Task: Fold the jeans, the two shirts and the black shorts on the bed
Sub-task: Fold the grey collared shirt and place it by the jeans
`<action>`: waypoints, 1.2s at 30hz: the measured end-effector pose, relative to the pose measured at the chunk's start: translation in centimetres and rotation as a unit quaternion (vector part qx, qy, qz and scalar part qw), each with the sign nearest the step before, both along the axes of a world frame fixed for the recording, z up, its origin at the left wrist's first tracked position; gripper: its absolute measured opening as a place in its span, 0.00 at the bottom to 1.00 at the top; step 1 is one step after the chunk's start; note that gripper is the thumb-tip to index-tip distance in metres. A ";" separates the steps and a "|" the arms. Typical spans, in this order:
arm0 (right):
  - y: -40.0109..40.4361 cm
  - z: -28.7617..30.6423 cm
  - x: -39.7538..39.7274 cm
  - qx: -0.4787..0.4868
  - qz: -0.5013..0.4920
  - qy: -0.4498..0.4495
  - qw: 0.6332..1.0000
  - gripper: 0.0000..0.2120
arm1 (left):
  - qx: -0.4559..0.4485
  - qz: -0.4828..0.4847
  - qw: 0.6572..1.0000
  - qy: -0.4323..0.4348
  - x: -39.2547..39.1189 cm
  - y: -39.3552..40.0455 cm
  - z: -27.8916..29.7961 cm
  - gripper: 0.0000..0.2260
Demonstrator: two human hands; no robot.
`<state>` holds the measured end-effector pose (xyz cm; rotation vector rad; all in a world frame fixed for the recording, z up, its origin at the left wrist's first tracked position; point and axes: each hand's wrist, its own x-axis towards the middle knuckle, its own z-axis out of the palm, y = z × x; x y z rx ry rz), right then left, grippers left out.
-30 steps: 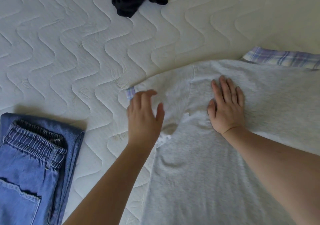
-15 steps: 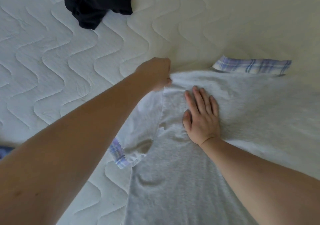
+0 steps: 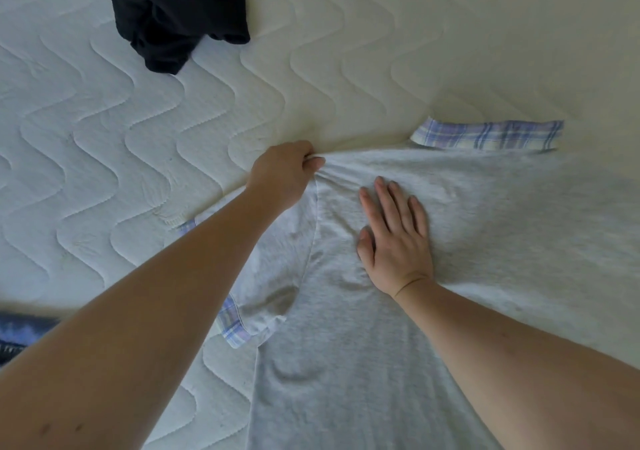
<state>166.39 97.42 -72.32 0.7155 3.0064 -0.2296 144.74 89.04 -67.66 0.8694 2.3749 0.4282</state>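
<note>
A light grey shirt lies spread on the bed, and it fills the lower middle and the right part of the view. Its collar has a pale blue and white check pattern and lies at the far edge of the shirt, to the right. The same check pattern shows on the cuff of the short sleeve, which lies on the left side of the shirt, partly under the left forearm. The left hand grips the shoulder edge of the grey shirt with curled fingers, and the cloth gathers into small folds at the place where it is pinched. The right hand rests flat on the chest area of the shirt, with straight fingers close together that point away from the person; it presses the cloth and holds nothing. The two hands are near each other but do not touch. The black shorts lie in a loose heap at the far left of the bed, well apart from the shirt. At the left edge, near the person, a small part of the blue jeans is visible, mostly hidden behind the left arm. The bed surface is white and quilted with a wavy stitch pattern.
</note>
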 end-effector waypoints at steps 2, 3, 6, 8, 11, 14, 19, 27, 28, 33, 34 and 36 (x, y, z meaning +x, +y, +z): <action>0.0 0.0 0.0 -0.004 0.000 0.002 1.000 0.28 | 0.010 0.016 1.000 0.004 0.2 0.1 -0.1 0.11; 0.1 0.1 0.0 -0.006 -0.001 0.005 1.000 0.28 | 0.019 0.028 0.999 0.008 0.5 0.1 -0.1 0.09; 0.1 0.1 0.1 -0.009 -0.001 0.006 1.000 0.28 | 0.055 0.075 0.995 0.023 1.3 -0.3 0.3 0.12; 0.1 0.2 0.1 -0.010 -0.002 0.006 1.000 0.28 | 0.024 0.074 0.996 0.042 1.3 -1.3 0.9 0.18; 0.1 0.2 0.1 -0.011 -0.003 0.008 1.000 0.28 | -0.067 0.008 0.997 0.044 0.1 -4.0 1.6 0.21; 0.0 0.1 0.1 -0.002 -0.001 -0.006 1.000 0.29 | -0.086 0.017 0.996 -0.008 -1.3 -7.4 2.1 0.19; -0.2 0.7 -0.2 0.005 0.003 -0.066 0.998 0.30 | -0.065 0.116 0.991 0.024 -1.6 -11.6 1.8 0.17; -2.0 3.8 -3.1 -0.036 0.031 0.011 0.999 0.30 | -0.050 0.162 0.986 -0.003 -1.3 -11.7 1.2 0.17; -2.8 3.5 -4.3 -0.041 0.042 0.019 0.998 0.30 | -0.051 0.153 0.987 -0.002 -1.3 -11.8 1.2 0.18; -3.8 1.2 -9.2 -0.036 -0.016 0.051 0.998 0.29 | -0.032 0.145 0.988 -0.047 -1.4 -12.5 1.6 0.22; -3.6 0.8 -9.4 -0.018 -0.016 0.055 0.998 0.29 | -0.027 0.149 0.987 -0.048 -1.4 -12.8 1.8 0.22; -3.2 0.4 -9.4 0.006 -0.008 0.055 0.998 0.29 | -0.044 0.138 0.989 -0.043 -1.4 -13.6 1.9 0.19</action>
